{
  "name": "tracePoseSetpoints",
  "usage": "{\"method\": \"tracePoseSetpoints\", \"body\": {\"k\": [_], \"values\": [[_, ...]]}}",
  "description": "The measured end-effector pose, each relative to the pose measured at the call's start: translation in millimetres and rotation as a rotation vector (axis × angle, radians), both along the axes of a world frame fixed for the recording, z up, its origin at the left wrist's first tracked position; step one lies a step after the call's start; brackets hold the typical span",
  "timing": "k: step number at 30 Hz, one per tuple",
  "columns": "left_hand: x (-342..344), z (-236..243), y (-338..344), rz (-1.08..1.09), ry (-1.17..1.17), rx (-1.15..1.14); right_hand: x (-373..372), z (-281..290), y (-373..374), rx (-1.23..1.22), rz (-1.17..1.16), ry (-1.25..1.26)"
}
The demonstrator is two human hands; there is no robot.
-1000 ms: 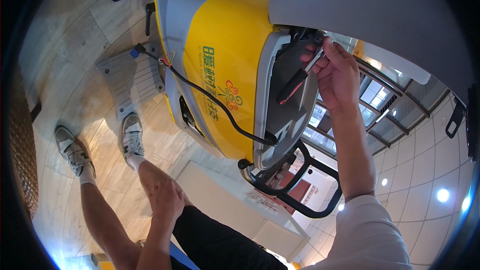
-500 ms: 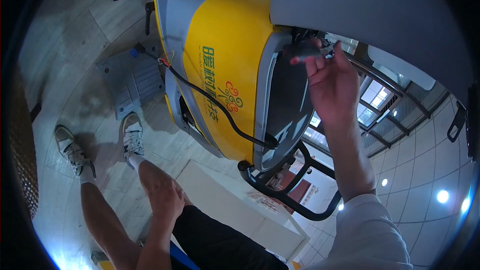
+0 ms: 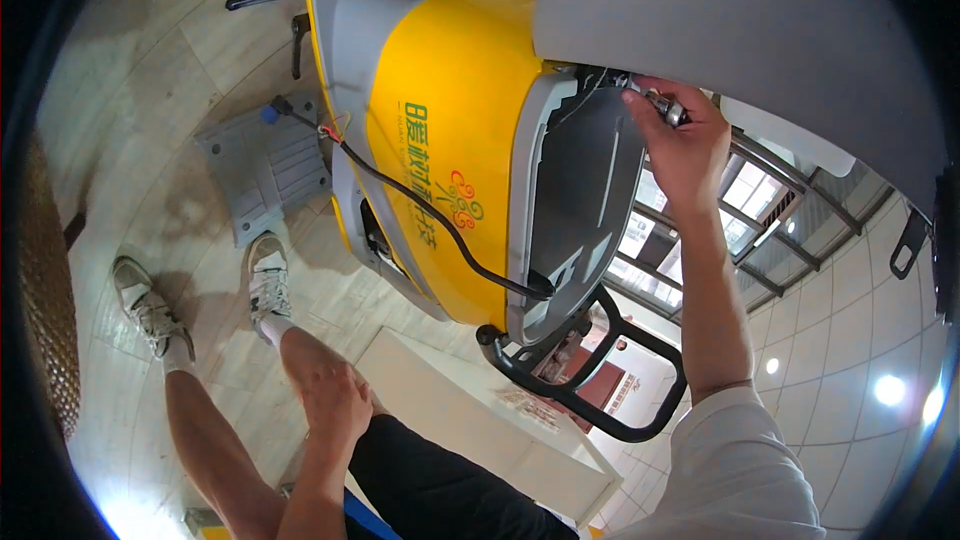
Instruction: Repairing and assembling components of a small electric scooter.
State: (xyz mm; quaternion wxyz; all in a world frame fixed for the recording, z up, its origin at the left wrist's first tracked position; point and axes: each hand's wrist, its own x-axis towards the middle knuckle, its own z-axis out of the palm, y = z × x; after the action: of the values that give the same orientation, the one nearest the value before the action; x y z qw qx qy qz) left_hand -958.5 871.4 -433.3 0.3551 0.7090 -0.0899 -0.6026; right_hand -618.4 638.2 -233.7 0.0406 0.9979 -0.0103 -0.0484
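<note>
Yellow and grey bodywork fills the middle of the view: a floor-cleaning machine [image 3: 450, 140] stands on a pale tiled floor [image 3: 150, 120], its grey rear panel [image 3: 585, 200] facing the person. At the top edge of that panel the right hand [image 3: 685, 145] is raised, its fingers curled and pinching a small dark, metal-tipped part [image 3: 665, 108] that sits right against the panel's upper corner, under a large grey lid [image 3: 720, 30]. What exactly the part is cannot be told. The left hand [image 3: 335, 400] rests low on the person's own bare knee, fingers loosely bent and holding nothing. A black cable [image 3: 420, 210] runs from the machine's left side across the yellow shell down to the lower edge of the rear panel. Below that edge juts a black looped handle [image 3: 600, 410]. On the floor by the machine's left side lies a grey ribbed pad [image 3: 265, 165], and 2 grey sneakers [image 3: 265, 275] stand just beside its near edge.
</note>
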Motion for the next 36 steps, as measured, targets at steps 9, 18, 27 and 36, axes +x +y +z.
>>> {"method": "tracePoseSetpoints", "body": {"k": [9,18,27,36], "values": [[0.8,0.5,2.9,0.023,-0.012,-0.038,6.0,-9.5,3.6,-0.174,0.455,-0.032],[-0.1,0.1,3.9,0.068,0.02,-0.041,7.4,-10.4,-6.5,-0.125,0.312,0.019],[5.3,-1.5,3.8,0.068,0.043,-0.042,1.1,-20.1,-3.9,-0.093,0.243,-0.09],[-3.1,-4.3,3.2,0.131,-0.036,-0.083,2.6,-14.5,7.7,-0.274,0.333,-0.003]]}}
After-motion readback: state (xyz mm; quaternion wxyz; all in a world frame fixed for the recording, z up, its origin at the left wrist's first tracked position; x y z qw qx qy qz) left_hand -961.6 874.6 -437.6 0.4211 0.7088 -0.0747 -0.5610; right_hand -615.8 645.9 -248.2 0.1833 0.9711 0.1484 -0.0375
